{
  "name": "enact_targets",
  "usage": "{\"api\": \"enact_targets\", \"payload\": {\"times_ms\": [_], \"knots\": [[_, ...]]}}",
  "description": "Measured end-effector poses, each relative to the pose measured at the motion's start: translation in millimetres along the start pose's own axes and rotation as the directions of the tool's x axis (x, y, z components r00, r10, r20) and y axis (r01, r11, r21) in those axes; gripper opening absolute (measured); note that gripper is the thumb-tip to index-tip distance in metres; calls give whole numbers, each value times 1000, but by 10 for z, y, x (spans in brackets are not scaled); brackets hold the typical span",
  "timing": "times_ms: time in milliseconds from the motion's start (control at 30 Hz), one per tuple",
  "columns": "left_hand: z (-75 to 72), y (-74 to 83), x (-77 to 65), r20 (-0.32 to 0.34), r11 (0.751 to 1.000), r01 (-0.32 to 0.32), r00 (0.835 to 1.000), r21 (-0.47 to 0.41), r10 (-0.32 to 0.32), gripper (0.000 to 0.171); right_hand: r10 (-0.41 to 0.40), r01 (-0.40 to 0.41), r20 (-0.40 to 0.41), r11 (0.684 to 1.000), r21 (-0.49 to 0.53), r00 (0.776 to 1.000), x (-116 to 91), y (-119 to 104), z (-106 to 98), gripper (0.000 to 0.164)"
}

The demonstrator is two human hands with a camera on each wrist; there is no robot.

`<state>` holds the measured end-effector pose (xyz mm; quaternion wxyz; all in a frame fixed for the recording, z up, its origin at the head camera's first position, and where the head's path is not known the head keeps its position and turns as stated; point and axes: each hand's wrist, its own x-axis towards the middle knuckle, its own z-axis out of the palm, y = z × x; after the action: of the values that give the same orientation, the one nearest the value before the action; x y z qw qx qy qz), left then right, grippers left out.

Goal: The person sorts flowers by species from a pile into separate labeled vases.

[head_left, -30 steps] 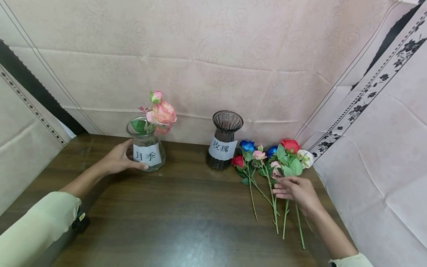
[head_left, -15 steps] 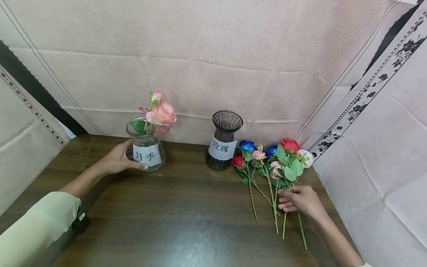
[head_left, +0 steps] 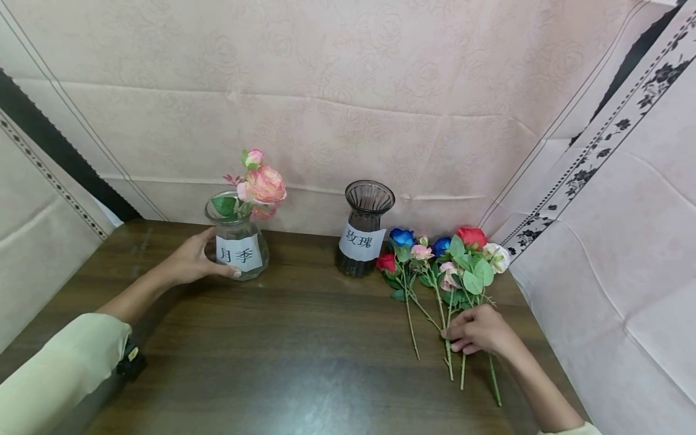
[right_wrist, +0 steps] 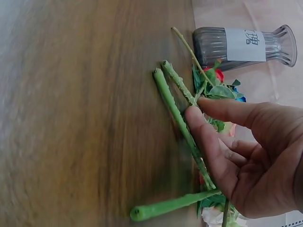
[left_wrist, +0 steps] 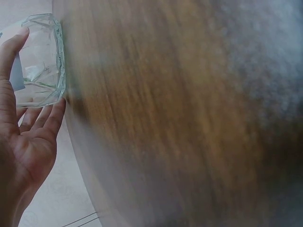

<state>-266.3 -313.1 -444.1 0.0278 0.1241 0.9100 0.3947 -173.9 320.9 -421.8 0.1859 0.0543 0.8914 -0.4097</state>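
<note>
My left hand [head_left: 193,257] grips the side of a clear glass vase [head_left: 263,257], thumb across the front and fingers behind. The vase carries a white paper label with dark characters, and a pink flower [head_left: 266,184] stands in it. At the right, my right hand [head_left: 481,331] is among the stems of several flowers lying on the table. Its thumb and index finger pinch a flower stem [right_wrist: 179,82] near the lower end, clearest in the right wrist view. Another green stem [right_wrist: 170,101] runs beside the fingers. Which bloom belongs to the pinched stem is hard to tell.
A dark grey fluted vase [head_left: 371,199] with a white label stands upright mid-table, nothing in it. Red [head_left: 472,237], blue, pink and white blooms lie close together right of it. Patterned cloth [head_left: 337,90] hangs behind and along both sides of the wooden table [head_left: 261,356].
My right hand has moved down along the stems and then left, its fingertips closing on a stem. The left hand and the clear vase have stayed put.
</note>
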Motion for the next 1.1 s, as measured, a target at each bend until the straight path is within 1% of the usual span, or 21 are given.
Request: {"api": "enact_targets", "payload": {"times_ms": [100, 167, 267, 333, 433, 667, 800, 967, 1100], "knots": [[-2, 5, -3, 2, 1000, -2, 1000, -2, 2, 114, 1, -1, 14, 1000, 24, 1000, 6, -14, 5, 22], [-1, 9, -3, 3, 1000, -2, 1000, -2, 2, 115, -17, 15, 35, 999, 51, 999, 13, -13, 7, 23], [-4, 11, -5, 2, 1000, 0, 1000, 1, 0, 113, -41, 32, 68, 990, 135, 997, 19, -12, 18, 27], [-4, 19, -8, 1, 1000, -3, 1000, 2, 3, 113, -64, 45, 96, 980, 193, 993, 24, -2, 26, 32], [0, 21, -9, 0, 1000, -4, 1000, -1, 4, 112, -78, 38, 129, 958, 285, 989, 24, 8, 38, 38], [20, -3, 1, 1, 1000, 3, 1000, -15, -3, 112, -130, 49, 179, 915, 401, 975, 30, 68, 16, 43], [23, -14, 5, -1, 1000, 4, 1000, -10, -4, 111, -178, 62, 203, 878, 474, 963, 36, 100, 15, 39], [22, -12, 10, 1, 1000, 7, 1000, -9, -7, 110, -248, 83, 221, 820, 566, 943, 58, 151, 11, 32], [18, -16, 9, -1, 1000, 5, 1000, -7, -5, 110, -303, 77, 240, 754, 652, 922, 65, 160, -5, 25]]}}
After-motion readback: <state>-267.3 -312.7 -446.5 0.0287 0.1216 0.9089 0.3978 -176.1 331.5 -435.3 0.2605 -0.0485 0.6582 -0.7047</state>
